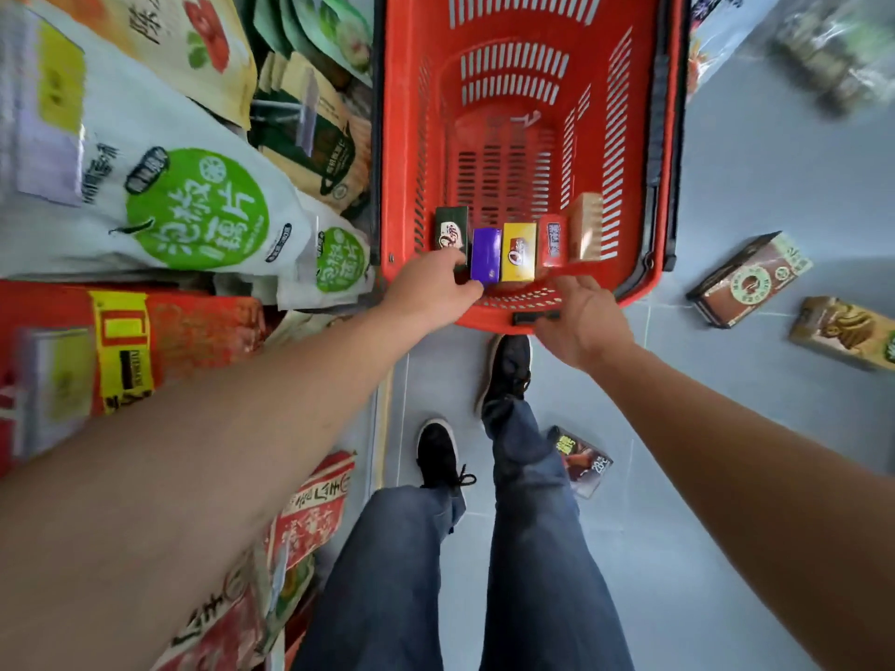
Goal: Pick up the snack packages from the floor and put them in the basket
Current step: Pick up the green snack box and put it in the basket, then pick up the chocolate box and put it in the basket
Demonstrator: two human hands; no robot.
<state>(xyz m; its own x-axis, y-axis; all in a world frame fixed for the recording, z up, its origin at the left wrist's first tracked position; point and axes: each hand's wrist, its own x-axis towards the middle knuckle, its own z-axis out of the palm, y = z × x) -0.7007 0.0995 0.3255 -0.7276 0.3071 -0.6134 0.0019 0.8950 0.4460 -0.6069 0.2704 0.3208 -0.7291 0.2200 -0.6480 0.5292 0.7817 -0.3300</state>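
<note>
- Head view looks down on a red basket (528,21) standing on the pale floor (726,196), with a row of five small boxes upright along its near wall: dark green box (451,230), purple box (486,254), yellow box (518,251), red box (552,239) and tan box (586,225)
- Left hand (428,288) reaches over the near rim, fingertips touching the purple box and the base of the dark green one; whether it pinches a box or only nudges it, I cannot tell
- Right hand (581,322) hovers at the near rim, fingers loosely curled and apart, holding nothing
- Step in hand, as I judge it: settling a box into the row, so the placing part of one cycle
- Three packages lie on the floor: a brown carton (748,278) and an olive carton (845,331) well off to the right, and a dark packet (581,460) just beside the person's right leg
- Next move calls for freeing the left hand, turning from the basket and stooping; the dark packet looks the nearest pick
</note>
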